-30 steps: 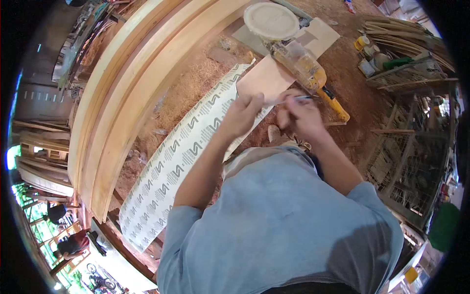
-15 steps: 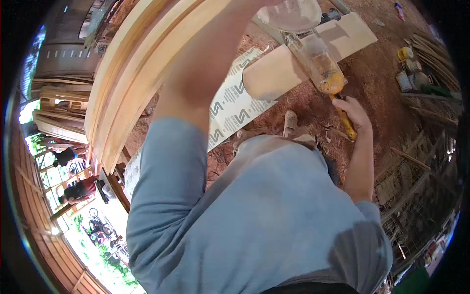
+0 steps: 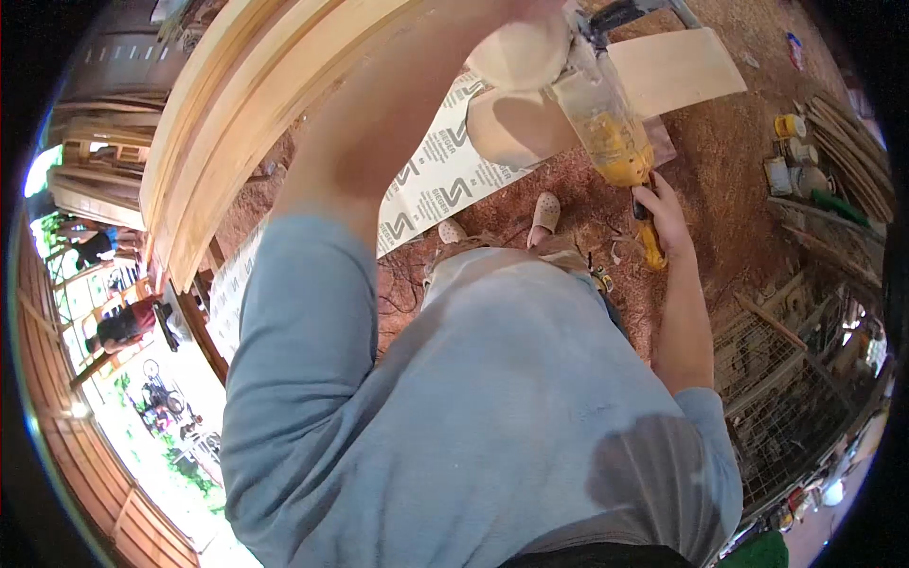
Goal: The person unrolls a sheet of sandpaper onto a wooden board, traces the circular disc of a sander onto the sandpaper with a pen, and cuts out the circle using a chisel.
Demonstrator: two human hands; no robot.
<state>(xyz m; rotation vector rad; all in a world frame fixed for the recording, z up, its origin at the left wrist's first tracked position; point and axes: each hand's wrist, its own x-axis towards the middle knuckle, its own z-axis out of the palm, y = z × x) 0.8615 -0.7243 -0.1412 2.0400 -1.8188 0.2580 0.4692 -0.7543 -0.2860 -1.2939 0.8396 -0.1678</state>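
Note:
My right hand [image 3: 666,216] is closed around the rear handle of a yellow, dust-covered angle grinder [image 3: 606,123]. A pale round disc [image 3: 521,55] is at the grinder's far end, above a smooth wooden board [image 3: 677,74]. Whether the disc touches the board I cannot tell. My left arm reaches to the top edge of the view, and my left hand [image 3: 538,8] is only partly seen beside the grinder's head; its fingers are hidden. Beneath the board lies a pale sheet [image 3: 426,194] printed with dark lettering.
Long curved timber pieces [image 3: 251,123] rise at my left. On the reddish dirt ground, small cans [image 3: 788,125] and a stack of sticks [image 3: 847,151] are at the right, near a wire mesh frame [image 3: 781,379]. A person [image 3: 123,324] is in the left background.
The grinder and its disc have shifted left and slightly down in view, with my right hand still on the handle. The whole scene has shifted a little as my head moved.

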